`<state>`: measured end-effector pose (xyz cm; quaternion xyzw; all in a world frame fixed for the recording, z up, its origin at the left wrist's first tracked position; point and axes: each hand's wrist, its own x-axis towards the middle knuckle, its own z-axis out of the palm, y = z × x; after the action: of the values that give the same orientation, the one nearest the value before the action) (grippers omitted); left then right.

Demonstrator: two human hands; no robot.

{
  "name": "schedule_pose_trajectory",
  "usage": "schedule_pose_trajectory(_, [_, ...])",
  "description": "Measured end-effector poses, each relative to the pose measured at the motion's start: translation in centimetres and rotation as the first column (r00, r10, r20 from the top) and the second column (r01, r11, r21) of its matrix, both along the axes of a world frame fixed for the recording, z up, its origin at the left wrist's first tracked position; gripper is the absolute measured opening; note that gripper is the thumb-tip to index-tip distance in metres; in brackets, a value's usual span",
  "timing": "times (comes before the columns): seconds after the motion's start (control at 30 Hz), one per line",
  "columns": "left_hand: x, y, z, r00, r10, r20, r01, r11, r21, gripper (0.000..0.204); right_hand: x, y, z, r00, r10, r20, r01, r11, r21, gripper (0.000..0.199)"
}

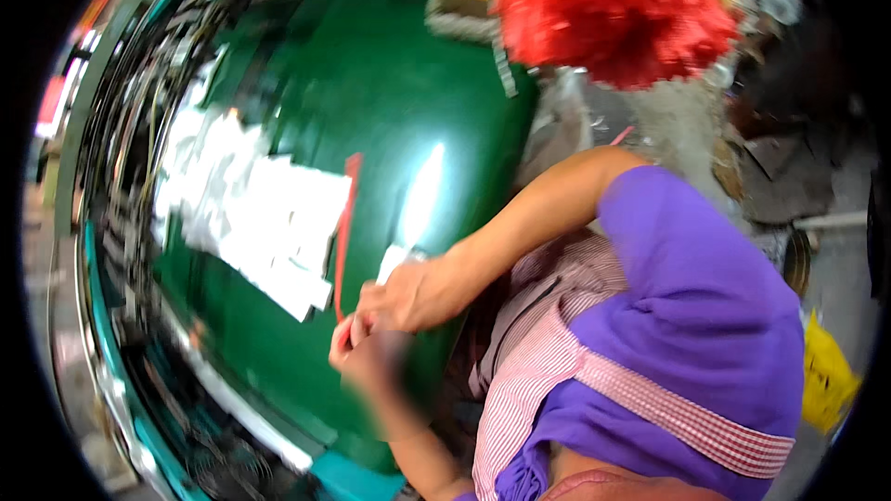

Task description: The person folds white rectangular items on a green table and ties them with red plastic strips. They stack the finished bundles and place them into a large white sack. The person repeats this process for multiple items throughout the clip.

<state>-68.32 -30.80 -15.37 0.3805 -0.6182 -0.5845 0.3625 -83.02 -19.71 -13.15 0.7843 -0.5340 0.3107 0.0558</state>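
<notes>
My right hand [408,295] reaches in from the upper right and meets my left hand [369,360] over the green tabletop's near edge. Both are closed, their fingers pressed together; the left is smeared by motion. A narrow red strip [345,232] runs down to the fingertips of my left hand, which pinch its end. Its other end lies beside flat white pieces [288,223], cloth or paper. Another white piece [397,260] pokes out next to my right hand. Whether my right fingers grip that piece or the strip is hidden.
A glossy green tabletop [343,65] spreads under the work. Metal machine parts [139,130] line its left side. At the top hangs or rests a large bunch of red strips [613,9], near a yellow-and-red bundle [464,0]. A yellow bag [826,376] lies far right.
</notes>
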Motion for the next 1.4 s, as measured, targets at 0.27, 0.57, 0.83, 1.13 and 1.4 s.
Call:
schedule_pose_trajectory(0.27, [1.8, -0.3, 0.8, 0.89, -0.359, 0.282, 0.453, 0.766, -0.456, 0.004, -1.7, -2.9, 1.4, 0.188, -0.291, 0.938, -0.512, 0.786, 0.347, 0.022])
schedule_pose_trajectory(0.57, [1.6, 0.7, 2.5, 0.909, -0.28, 0.308, 0.383, 0.27, -0.884, 0.007, -1.6, -3.3, -0.2, 0.709, 0.028, 0.705, -0.36, 0.874, 0.327, 0.014])
schedule_pose_trajectory(0.83, [6.6, -8.7, 1.9, 0.874, 0.107, 0.474, 0.232, 0.766, -0.6, 0.017, 3.1, -1.7, 0.2, 0.983, 0.177, -0.054, -0.172, 0.981, 0.09, 0.032])
schedule_pose_trajectory(1.13, [11.5, -4.0, 1.5, 0.938, 0.193, 0.288, -0.081, 0.93, -0.358, 0.078, 6.6, -12.1, 1.4, 0.811, 0.154, 0.564, -0.408, 0.84, 0.358, 0.029])
schedule_pose_trajectory(1.4, [12.3, -13.9, 6.3, 0.693, 0.532, 0.486, 0.173, 0.532, -0.829, 0.043, -7.4, -14.8, 1.0, 0.957, -0.168, -0.238, 0.242, 0.913, 0.327, 0.058])
